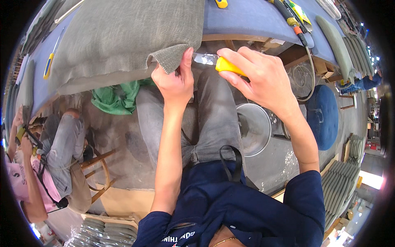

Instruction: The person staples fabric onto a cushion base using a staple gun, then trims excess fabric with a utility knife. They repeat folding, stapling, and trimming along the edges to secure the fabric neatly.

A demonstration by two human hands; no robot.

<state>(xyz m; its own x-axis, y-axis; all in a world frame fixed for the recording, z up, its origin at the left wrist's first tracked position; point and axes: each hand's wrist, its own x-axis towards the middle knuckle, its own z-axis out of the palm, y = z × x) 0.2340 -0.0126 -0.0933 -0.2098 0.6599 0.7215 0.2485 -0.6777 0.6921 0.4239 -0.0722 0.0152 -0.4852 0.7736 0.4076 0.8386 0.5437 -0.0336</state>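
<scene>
My left hand (175, 84) pinches a folded corner of the grey woven fabric on a padded cushion (127, 33), thumb pointing up along the fold. The cushion lies at the near edge of the blue-covered table, and its fabric hangs over that edge. In my right hand (263, 76) is a yellow-handled tool (229, 66) with a short, flat, shiny metal blade. This blade points left and its tip is close to my left thumb; whether they touch I cannot tell. My fingers hide part of the handle.
A yellow-handled screwdriver (49, 66) lies on the table's left side. At the back right is a black and yellow tool (290, 20) with a hose. A metal bucket (255, 129) and a blue round stool (323, 117) stand right. At left, a co-worker (61, 152) sits.
</scene>
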